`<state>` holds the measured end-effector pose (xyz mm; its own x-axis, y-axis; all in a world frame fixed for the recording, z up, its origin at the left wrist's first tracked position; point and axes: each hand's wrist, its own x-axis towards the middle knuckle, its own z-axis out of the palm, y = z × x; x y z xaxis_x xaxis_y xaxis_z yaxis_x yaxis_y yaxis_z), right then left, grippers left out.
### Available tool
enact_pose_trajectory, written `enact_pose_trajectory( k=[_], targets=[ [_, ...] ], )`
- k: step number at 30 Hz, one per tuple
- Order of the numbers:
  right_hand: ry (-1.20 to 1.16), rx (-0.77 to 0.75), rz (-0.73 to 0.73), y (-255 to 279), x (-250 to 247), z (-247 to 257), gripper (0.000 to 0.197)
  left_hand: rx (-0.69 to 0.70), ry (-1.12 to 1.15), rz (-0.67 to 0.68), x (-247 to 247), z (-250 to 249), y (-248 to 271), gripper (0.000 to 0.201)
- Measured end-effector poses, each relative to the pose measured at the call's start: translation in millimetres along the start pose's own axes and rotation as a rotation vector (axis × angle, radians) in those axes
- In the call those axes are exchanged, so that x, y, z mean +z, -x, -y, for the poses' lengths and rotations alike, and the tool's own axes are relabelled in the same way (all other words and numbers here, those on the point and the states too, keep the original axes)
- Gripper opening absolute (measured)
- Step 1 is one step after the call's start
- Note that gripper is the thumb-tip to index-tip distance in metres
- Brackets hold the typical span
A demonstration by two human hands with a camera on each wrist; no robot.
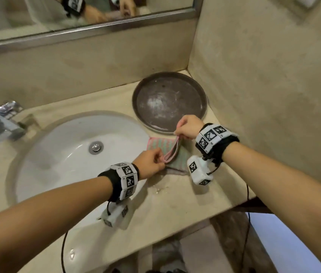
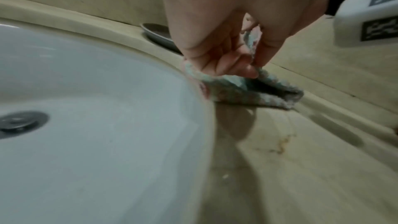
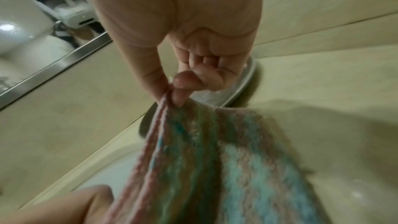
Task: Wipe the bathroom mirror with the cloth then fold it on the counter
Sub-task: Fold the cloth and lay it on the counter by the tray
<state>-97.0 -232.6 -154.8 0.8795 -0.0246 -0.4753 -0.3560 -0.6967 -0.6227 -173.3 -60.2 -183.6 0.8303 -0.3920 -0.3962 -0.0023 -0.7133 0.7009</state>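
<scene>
From the head view, the left hand (image 1: 149, 162) is pinching the near end of the striped cloth (image 1: 160, 145), and the right hand (image 1: 188, 129) is pinching the far end. Both hands are lifting the pink edges up, while the rest of the cloth is lying on the beige counter (image 1: 175, 203), just right of the white sink (image 1: 61, 154) and just in front of the round brown tray (image 1: 169, 101). This view is also showing the mirror (image 1: 37, 14) up top and the shiny tap (image 1: 0, 123) at the left, which the wrist views are not showing well. From the left wrist view, the left hand (image 2: 232, 28) is squeezing a bit of cloth (image 2: 254, 89) between thumb and fingers, and the cloth is folding over itself and touching the counter (image 2: 301, 168) right beside the sink rim. The drain (image 2: 19, 122) is showing here too. From the right wrist view, the right hand (image 3: 193, 43) is gripping two pink edges together with thumb and finger. Only here are the cloth's (image 3: 241, 168) blue, green and pink stripes showing big and close, and the tray's rim (image 3: 245, 84) is peeking out behind the hand.
</scene>
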Motion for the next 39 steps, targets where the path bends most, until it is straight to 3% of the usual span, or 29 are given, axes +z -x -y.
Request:
enact_pose_trajectory(
  k=[7, 12, 15, 18, 21, 23, 28, 31, 39],
  targets=[
    [0.076, -0.009, 0.157, -11, 51, 44, 0.024, -0.162, 0.117, 0.05, -14, 47, 18, 0.023],
    [0.014, 0.004, 0.081, -5, 70, 48, 0.022, -0.236, 0.078, 0.165, -17, 58, 23, 0.008],
    [0.059, 0.044, 0.02, 0, 53, 38, 0.03, -0.338, 0.125, 0.05, -23, 64, 16, 0.011],
    [0.206, 0.156, 0.054, 3, 31, 17, 0.032, -0.369, 0.305, -0.062, -29, 60, 1, 0.012],
    [0.323, 0.256, 0.028, 10, 21, -3, 0.036, -0.417, 0.523, -0.037, -26, 42, -12, 0.028],
    [0.339, 0.293, 0.029, 17, 22, -12, 0.036, -0.447, 0.615, -0.018, -20, 33, -18, 0.028],
    [0.043, 0.311, 0.056, 17, 40, -25, 0.024, -0.507, 0.749, -0.068, -13, 28, -26, 0.012],
    [-0.006, 0.309, 0.065, 13, 42, -25, 0.031, -0.532, 0.809, -0.023, -19, 26, -23, 0.008],
    [-0.282, 0.18, 0.061, 7, 14, 11, 0.021, -0.39, 0.88, -0.115, -52, 7, -18, 0.006]
  ],
)
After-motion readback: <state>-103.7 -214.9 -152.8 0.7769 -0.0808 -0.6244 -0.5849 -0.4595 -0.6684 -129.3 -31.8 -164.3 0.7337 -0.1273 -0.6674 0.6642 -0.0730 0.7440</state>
